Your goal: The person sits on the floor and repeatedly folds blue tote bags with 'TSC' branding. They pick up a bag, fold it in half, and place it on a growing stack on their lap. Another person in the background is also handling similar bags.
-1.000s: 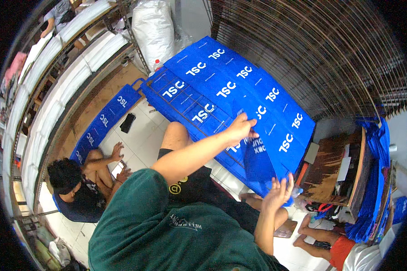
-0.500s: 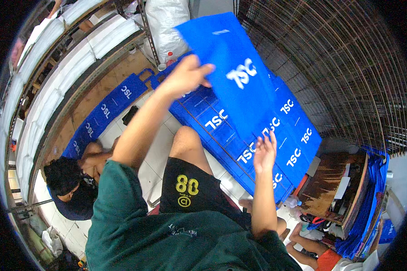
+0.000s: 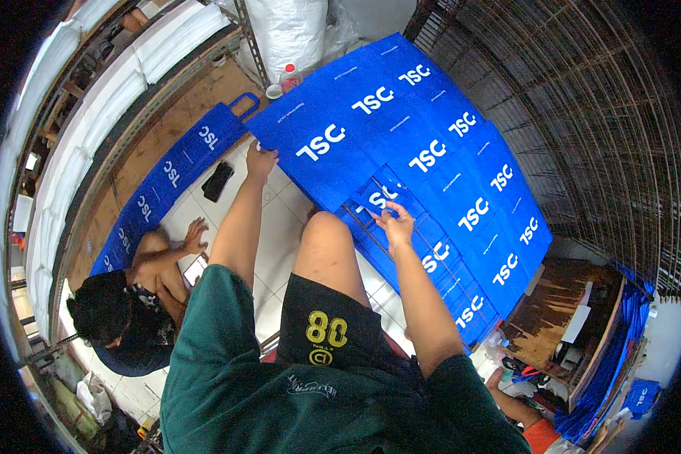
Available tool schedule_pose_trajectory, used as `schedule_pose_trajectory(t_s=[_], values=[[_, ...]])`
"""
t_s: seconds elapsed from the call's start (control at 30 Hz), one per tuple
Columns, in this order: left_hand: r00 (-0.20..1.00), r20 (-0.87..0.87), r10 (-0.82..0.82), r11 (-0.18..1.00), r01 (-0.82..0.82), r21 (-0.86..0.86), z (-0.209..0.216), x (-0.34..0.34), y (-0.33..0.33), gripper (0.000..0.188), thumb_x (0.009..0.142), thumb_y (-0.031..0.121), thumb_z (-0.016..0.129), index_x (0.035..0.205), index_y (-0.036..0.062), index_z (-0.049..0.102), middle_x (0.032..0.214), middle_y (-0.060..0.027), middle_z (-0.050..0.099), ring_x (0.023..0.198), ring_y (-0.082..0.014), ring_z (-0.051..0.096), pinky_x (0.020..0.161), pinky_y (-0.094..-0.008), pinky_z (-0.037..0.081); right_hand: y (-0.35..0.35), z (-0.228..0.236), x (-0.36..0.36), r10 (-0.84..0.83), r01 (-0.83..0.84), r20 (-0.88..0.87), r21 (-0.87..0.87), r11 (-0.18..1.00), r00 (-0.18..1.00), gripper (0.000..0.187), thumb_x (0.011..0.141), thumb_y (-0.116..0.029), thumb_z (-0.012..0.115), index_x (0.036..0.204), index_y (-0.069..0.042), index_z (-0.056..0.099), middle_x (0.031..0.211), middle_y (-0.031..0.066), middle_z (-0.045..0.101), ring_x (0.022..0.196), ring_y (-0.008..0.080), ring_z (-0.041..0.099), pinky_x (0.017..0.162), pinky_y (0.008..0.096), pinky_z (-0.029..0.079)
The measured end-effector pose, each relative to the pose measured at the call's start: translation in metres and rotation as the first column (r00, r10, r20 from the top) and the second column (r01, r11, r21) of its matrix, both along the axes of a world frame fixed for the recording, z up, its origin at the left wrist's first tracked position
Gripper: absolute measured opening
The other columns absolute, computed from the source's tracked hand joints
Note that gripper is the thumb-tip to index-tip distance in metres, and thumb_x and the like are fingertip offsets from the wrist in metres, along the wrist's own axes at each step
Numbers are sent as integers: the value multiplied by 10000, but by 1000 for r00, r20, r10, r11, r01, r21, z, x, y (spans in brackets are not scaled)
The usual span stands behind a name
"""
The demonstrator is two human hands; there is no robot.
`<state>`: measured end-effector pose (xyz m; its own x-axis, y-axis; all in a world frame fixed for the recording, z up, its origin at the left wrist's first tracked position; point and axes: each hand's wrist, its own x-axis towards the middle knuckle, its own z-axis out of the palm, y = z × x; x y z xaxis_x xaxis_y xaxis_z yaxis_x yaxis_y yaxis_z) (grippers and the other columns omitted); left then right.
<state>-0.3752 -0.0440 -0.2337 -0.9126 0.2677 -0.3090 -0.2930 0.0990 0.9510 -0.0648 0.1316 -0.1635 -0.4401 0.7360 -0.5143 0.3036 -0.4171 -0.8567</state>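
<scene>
My left hand is closed on the near left corner of a blue fabric sheet with white lettering. The sheet lies over the far left part of a wire rack, whose thin rods show beside its near right corner. Just right of that corner my right hand hovers over the rack with its fingers apart, holding nothing. Further blue printed sheets cover the rest of the rack, lying edge to edge in rows.
At left, a co-worker sits on the tiled floor by a row of blue printed bags. A black phone lies nearby. Tall wire racks stand on the right. A bottle and white cup stand beyond the sheets.
The raised blue sheet has come down flat onto the rack. My left hand has moved down and left with its corner; my right hand has moved left and slightly down.
</scene>
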Motion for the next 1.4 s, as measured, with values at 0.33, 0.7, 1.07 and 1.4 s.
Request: schedule_pose_trajectory(t_s=[0.33, 0.7, 1.07, 1.4], values=[[992, -76, 100, 991, -106, -80, -4, -15, 2, 700, 712, -30, 636, 1328, 30, 309, 860, -120, 566, 646, -168, 589, 510, -267, 517, -6, -9, -2, 62, -62, -13, 36, 997, 998, 214, 819, 26, 540, 1032, 15, 557, 937, 130, 591, 702, 176, 632, 583, 244, 508], [996, -50, 78, 994, -82, -74, 0, -7, -1, 699, 726, -32, 623, 1340, 21, 293, 813, -93, 541, 618, -142, 567, 502, -250, 506, -9, -19, 2, 60, -62, 28, 80, 995, 998, 191, 822, 26, 525, 1002, -17, 574, 895, 118, 610, 707, 169, 641, 576, 243, 507], [996, -57, 63, 993, -68, -100, 6, -4, 1, 721, 726, -38, 618, 1355, 34, 273, 841, -100, 536, 652, -152, 575, 519, -249, 517, -9, -5, 4, 21, -29, 86, 96, 995, 996, 185, 812, 32, 539, 989, -10, 574, 928, 132, 585, 703, 174, 647, 556, 239, 500], [996, -55, 72, 994, -76, -73, -12, -12, -1, 745, 722, -35, 617, 1366, 33, 248, 792, -96, 551, 622, -145, 579, 512, -244, 511, -4, -20, 15, -5, 2, 41, 77, 997, 999, 197, 809, 45, 539, 996, -5, 578, 976, 133, 484, 714, 203, 644, 569, 248, 520]])
